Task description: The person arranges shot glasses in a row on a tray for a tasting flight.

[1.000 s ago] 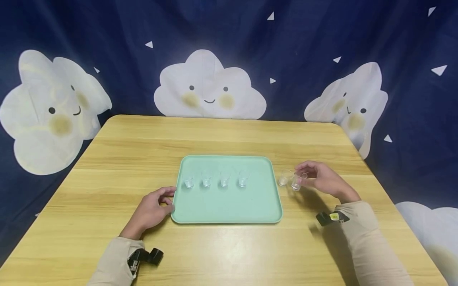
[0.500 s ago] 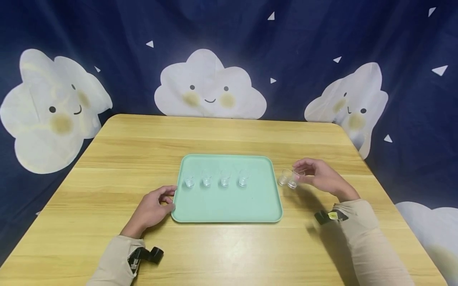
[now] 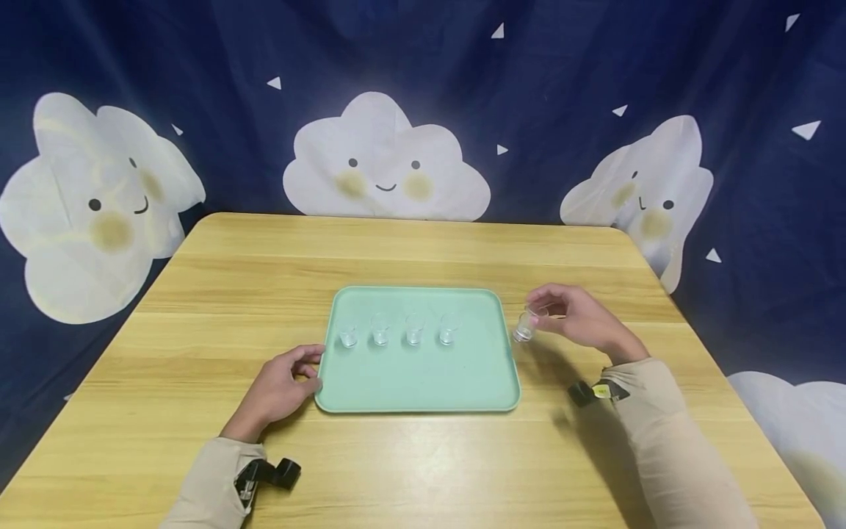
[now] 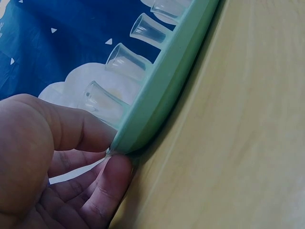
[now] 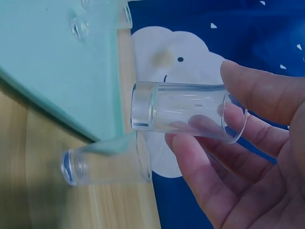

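My right hand (image 3: 575, 316) grips a clear shot glass (image 5: 186, 109) near its rim, thumb on one side and fingers on the other. Its thick base points away from the palm. A second shot glass (image 5: 107, 164) stands on the table just off the tray's right edge; in the head view the held glass overlaps it. On the left, my left hand (image 3: 280, 389) pinches the rim of the mint-green tray (image 3: 423, 389) between thumb and fingers. Several shot glasses (image 3: 414, 334) stand upright in a row across the tray.
The tray lies on a wooden table (image 3: 423, 470) with light grain. Behind it hangs a dark blue curtain (image 3: 423, 44) printed with white clouds. A small black camera (image 3: 267, 474) is strapped to the left wrist, another camera (image 3: 591, 393) to the right.
My right hand has moved left and slightly away from me with its shot glass, up to the glass beside the tray. The left hand stays at the tray rim.
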`<state>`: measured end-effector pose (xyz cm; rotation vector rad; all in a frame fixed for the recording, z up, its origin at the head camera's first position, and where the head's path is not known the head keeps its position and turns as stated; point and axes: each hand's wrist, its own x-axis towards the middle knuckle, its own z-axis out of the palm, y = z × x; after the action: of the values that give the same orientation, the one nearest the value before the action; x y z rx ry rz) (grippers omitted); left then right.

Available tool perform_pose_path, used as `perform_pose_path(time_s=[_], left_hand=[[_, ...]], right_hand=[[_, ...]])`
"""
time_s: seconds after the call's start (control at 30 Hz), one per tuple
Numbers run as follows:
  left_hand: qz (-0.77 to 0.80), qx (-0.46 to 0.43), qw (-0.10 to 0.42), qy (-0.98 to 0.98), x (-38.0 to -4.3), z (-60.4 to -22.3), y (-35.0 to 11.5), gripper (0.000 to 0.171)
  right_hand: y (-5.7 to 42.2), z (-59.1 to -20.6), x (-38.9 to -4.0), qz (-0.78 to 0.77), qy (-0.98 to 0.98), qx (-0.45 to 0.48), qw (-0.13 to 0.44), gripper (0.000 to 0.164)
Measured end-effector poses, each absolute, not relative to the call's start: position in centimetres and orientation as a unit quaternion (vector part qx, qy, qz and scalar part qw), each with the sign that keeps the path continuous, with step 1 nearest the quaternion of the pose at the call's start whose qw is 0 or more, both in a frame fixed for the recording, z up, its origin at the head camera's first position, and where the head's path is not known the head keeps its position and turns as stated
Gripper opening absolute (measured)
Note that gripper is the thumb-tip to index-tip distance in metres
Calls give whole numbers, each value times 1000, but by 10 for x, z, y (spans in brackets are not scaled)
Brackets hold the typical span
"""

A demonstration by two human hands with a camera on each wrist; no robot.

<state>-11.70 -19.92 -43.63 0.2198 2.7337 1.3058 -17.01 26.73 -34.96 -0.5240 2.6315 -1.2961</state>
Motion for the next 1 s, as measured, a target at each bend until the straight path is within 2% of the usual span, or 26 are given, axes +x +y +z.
perform_pose_path(time_s=[0.37,0.6,1.0], left_hand=[[432,70,50,898,-117,-438,-199,48],[432,58,71,897,-109,-439,-201,49],[434,74,56,896,-117,-436,-200,48]], right_hand=[[249,-351,-178,-460,863,-192,86,31],[237,-362,-180,-480,846,-208,107,32],[224,-365,-187,-480,843,-219,105,33]])
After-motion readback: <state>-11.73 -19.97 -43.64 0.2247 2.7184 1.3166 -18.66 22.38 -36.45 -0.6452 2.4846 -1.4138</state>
